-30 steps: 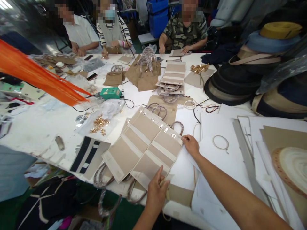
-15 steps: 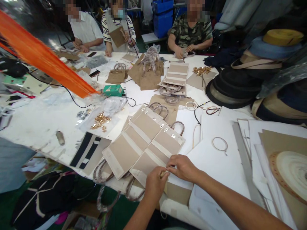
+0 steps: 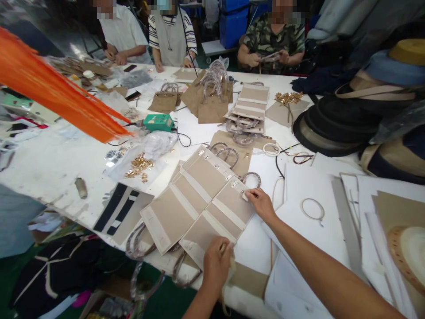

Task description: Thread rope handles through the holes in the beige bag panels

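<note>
My right hand (image 3: 262, 206) has its thumb and forefinger pinched on a small pale piece of tape at the top right corner of a beige bag panel (image 3: 232, 201), beside a metal fitting. Closer to me, my left hand (image 3: 215, 261) is closed round a narrow beige tape (image 3: 226, 305), whose loose end hangs below it over the table edge. That hand is at the panel's lower right end. A second bag panel (image 3: 186, 199) overlaps to the left. Plastic-wrapped handles (image 3: 137, 241) stick out from under both panels.
Gold metal fittings (image 3: 141, 166) lie on a plastic bag, near a green box (image 3: 159, 122). Bag pieces with wrapped handles (image 3: 214, 102) are piled at the back. Webbing rolls (image 3: 328, 119) are stacked at the right. Several people sit across the table.
My right hand has left my left hand and moved up to the panel's top right corner. My left hand has shifted slightly down. Across the table, a person has lifted a piece of work.
</note>
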The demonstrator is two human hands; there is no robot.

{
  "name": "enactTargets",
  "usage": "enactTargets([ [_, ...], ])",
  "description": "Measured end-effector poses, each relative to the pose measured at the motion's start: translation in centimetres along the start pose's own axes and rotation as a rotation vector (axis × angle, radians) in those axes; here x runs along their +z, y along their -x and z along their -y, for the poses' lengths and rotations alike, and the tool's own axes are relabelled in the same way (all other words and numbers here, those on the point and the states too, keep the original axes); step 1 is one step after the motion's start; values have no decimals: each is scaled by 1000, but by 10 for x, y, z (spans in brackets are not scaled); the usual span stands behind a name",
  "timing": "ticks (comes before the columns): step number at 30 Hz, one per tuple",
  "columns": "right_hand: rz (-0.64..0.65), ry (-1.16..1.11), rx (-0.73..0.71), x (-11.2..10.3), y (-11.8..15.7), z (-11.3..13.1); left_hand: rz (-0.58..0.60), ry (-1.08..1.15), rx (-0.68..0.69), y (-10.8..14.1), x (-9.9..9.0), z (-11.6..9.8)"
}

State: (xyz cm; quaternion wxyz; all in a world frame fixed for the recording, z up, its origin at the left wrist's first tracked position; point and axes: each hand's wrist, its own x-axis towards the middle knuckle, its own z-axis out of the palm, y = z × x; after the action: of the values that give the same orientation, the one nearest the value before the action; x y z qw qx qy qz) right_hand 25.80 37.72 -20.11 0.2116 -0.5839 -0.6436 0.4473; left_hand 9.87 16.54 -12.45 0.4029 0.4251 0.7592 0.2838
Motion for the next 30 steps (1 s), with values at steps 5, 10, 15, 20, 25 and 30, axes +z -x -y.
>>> enactTargets([
  [5,-86,19,23,22,-14,-13,7,347,-223,-2,1,11],
  [10,-130,26,13,26,-17,-18,69,497,-314,2,1,7],
  [15,-163,-19,35,8,-15,-4,43,568,-341,-1,-3,-6],
  [20,202,-162,-18,11,64,42,-135,671,-330,-14,-26,-24],
  [25,568,-466,53,53,151,96,-278,617,-305,-24,-68,-43],
  [30,362,-168,-330,88,201,112,-545,777,-342,-28,-98,-46],
])
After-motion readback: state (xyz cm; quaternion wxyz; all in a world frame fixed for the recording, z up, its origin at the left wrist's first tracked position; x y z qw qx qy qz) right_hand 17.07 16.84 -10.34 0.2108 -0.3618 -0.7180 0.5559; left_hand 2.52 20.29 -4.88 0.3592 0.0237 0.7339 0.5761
